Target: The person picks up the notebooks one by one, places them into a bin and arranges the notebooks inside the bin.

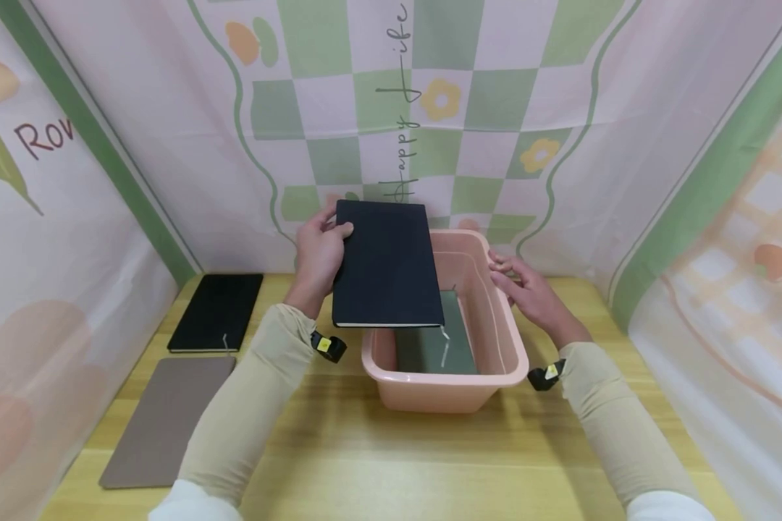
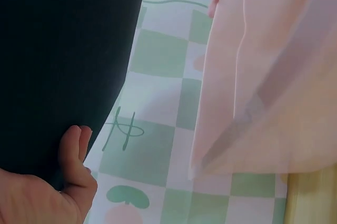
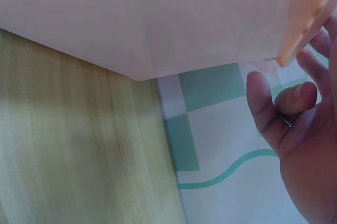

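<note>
A black hardcover notebook is tilted above the left part of a pink plastic basin. My left hand grips its left edge, thumb on the cover; the fingers behind are mostly hidden. In the left wrist view, the dark cover fills the upper left. My right hand holds the basin's right rim with its fingertips; in the right wrist view, that hand has some fingers bent below the rim. Inside the basin lies a grey-green notebook, partly covered from view by the black one.
Another black notebook lies on the wooden table at the left. Nearer me is a taupe notebook, partly behind my left sleeve. A patterned curtain hangs close behind the basin and along both sides.
</note>
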### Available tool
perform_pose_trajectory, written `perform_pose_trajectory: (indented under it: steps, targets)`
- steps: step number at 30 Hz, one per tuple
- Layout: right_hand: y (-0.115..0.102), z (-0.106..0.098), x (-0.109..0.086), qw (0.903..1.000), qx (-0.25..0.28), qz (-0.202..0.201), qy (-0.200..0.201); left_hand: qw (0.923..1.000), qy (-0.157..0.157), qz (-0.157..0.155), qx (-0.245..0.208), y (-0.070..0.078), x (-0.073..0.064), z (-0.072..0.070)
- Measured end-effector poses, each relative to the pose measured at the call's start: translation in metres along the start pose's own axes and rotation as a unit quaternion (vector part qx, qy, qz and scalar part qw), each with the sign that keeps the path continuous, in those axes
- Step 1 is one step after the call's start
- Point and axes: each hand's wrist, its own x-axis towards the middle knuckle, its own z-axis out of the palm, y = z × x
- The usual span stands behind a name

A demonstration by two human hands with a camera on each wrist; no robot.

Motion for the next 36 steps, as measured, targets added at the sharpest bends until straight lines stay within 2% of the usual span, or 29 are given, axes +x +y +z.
perform_pose_trajectory:
  steps: [9, 16, 26, 36]
  targets:
    - [0.000, 0.000, 0.000, 0.9999, -0.010, 0.009, -0.002, 0.9994, -0.013, -0.010, -0.032, -0.003, 0.003, 0.014]
    - [0.000, 0.001, -0.001, 0.9998, -0.013, 0.014, -0.011, 0.9994, -0.014, -0.010, -0.030, -0.009, 0.007, 0.022]
    - [0.002, 0.000, 0.000, 0.9997, -0.022, 0.007, 0.001, 0.9987, -0.017, -0.023, -0.042, -0.010, 0.013, 0.037]
    - [0.003, 0.001, 0.001, 0.9997, -0.022, 0.007, 0.003, 0.9992, -0.002, -0.016, -0.037, -0.011, 0.009, 0.055]
